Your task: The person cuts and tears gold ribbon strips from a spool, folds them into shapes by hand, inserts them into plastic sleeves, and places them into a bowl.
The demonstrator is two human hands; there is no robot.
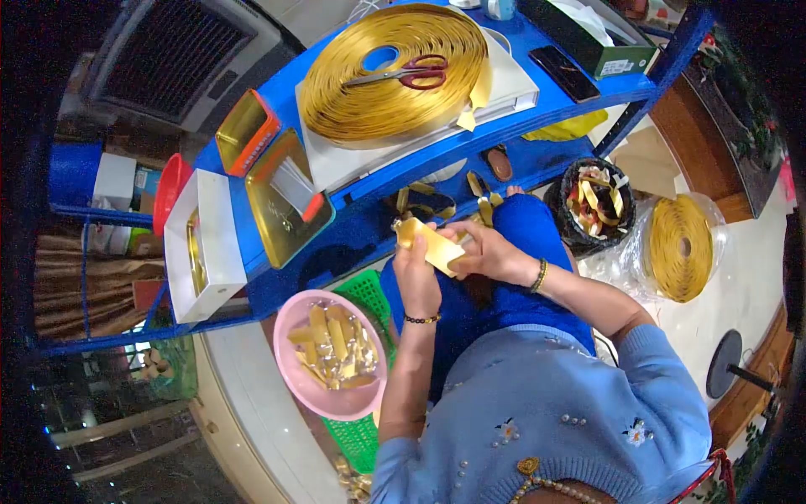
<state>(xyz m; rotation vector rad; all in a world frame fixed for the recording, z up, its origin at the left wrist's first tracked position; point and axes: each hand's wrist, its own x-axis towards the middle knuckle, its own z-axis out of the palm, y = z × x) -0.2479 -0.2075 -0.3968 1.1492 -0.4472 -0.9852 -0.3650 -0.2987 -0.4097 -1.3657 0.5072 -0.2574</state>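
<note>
Our blue surface (621, 87) carries a broad roll of gold ribbon (386, 107). Below the surface's near edge, leftward, sits a pink basin (346, 405) of gold pieces (336, 343). Just before the surface, our left hand (416, 273) and right hand (491, 254) pinch a gold strip (432, 246); we judge it light, slick, easily creased, best held by its edges.

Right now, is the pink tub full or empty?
Partly full: gold pieces lie heaped in the pink tub, with bare pink showing around them.
</note>
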